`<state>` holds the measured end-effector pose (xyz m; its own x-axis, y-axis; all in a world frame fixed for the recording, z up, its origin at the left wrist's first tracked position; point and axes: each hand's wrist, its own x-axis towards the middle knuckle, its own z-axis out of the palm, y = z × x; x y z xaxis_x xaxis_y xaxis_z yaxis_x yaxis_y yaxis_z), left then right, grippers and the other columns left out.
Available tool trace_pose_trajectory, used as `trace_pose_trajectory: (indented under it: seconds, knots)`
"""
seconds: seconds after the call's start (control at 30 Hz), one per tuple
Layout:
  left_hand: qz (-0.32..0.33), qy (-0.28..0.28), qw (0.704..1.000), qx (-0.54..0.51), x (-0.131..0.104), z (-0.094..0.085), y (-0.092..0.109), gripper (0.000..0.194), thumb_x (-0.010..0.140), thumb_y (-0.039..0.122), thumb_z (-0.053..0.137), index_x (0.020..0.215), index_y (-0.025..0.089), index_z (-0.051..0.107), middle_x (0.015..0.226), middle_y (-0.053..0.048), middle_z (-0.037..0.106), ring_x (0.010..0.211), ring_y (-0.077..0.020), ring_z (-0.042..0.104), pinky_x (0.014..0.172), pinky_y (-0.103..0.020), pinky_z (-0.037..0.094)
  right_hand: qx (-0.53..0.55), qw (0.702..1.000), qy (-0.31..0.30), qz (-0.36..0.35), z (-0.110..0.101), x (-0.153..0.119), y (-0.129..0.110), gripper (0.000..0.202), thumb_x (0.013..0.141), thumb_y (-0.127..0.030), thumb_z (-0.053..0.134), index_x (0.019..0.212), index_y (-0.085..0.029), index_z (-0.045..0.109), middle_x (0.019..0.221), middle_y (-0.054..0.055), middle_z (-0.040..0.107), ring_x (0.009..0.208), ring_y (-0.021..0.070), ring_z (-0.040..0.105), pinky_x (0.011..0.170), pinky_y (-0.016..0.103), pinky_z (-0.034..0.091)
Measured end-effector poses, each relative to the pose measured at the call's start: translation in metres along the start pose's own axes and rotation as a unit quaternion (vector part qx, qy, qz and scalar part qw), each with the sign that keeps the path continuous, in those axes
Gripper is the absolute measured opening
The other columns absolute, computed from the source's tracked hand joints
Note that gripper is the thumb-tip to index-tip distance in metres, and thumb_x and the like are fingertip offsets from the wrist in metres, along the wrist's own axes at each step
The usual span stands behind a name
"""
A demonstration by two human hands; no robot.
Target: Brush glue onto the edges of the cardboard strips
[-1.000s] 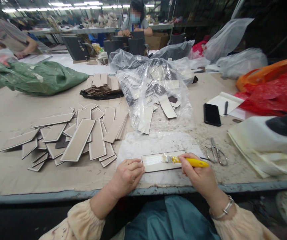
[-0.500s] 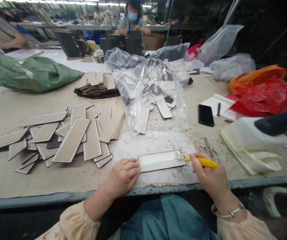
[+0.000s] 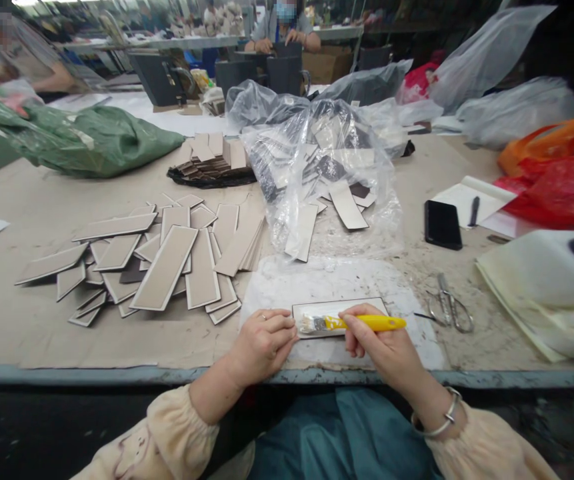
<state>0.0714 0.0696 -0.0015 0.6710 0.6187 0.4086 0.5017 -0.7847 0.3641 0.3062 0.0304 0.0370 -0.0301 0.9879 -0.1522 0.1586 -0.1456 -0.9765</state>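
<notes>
I see the right hand at lower centre of the frame, fingers curled tight around a yellow-handled brush, its bristles lying on a pale card strip. The left hand presses that strip's left end with loosely bent fingers. Scissors lie to the right.

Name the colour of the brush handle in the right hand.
Yellow: the brush handle, in the head view.
</notes>
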Motion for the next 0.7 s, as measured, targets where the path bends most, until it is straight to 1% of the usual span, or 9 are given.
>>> trace_pose_trajectory:
  seconds: [0.13, 0.3, 0.4, 0.53, 0.7]
  knots:
    - [-0.001, -0.002, 1.000, -0.004, 0.000, 0.001, 0.000, 0.011, 0.087, 0.016, 0.057, 0.089, 0.019, 0.067, 0.093, -0.002, 0.070, 0.102, -0.0188, 0.062, 0.090, -0.035, 0.051, -0.053, 0.998, -0.015, -0.015, 0.000, 0.001, 0.004, 0.027, 0.093, -0.045, 0.050, 0.089, -0.019, 0.058, 0.056, -0.003, 0.059, 0.048, 0.0119, 0.054, 0.049, 0.023, 0.044]
    - [0.003, -0.014, 1.000, -0.019, -0.002, 0.002, -0.004, 0.009, 0.087, 0.015, 0.058, 0.089, 0.019, 0.066, 0.096, -0.001, 0.070, 0.104, -0.0190, 0.060, 0.094, -0.036, 0.049, -0.129, 0.990, 0.009, -0.048, -0.008, -0.001, 0.003, 0.026, 0.094, -0.042, 0.049, 0.085, -0.020, 0.059, 0.056, -0.004, 0.057, 0.051, 0.0120, 0.056, 0.054, 0.024, 0.044]
    - [0.007, -0.017, 1.000, -0.023, -0.002, 0.003, -0.005, 0.010, 0.086, 0.015, 0.059, 0.093, 0.020, 0.065, 0.097, -0.001, 0.069, 0.106, -0.0196, 0.059, 0.095, -0.036, 0.049, -0.163, 0.984, 0.043, -0.050, -0.022, -0.005, 0.005, 0.028, 0.093, -0.043, 0.048, 0.082, -0.020, 0.059, 0.057, -0.004, 0.057, 0.050, 0.0118, 0.056, 0.055, 0.025, 0.044]
    - [0.017, -0.006, 0.999, -0.027, -0.001, 0.003, -0.006, 0.012, 0.086, 0.013, 0.060, 0.095, 0.020, 0.065, 0.097, -0.002, 0.069, 0.105, -0.0200, 0.060, 0.094, -0.037, 0.049, -0.199, 0.975, 0.092, -0.041, -0.044, -0.011, 0.009, 0.029, 0.093, -0.044, 0.048, 0.083, -0.020, 0.059, 0.053, -0.004, 0.056, 0.049, 0.0130, 0.056, 0.054, 0.026, 0.044]
    - [0.025, -0.005, 0.999, -0.026, -0.002, 0.004, -0.008, 0.014, 0.086, 0.013, 0.060, 0.096, 0.020, 0.065, 0.099, -0.002, 0.069, 0.106, -0.0200, 0.060, 0.094, -0.037, 0.049, -0.251, 0.956, 0.145, -0.045, -0.068, -0.014, 0.010, 0.032, 0.092, -0.044, 0.047, 0.076, -0.019, 0.059, 0.053, -0.002, 0.057, 0.048, 0.0133, 0.057, 0.053, 0.026, 0.044]
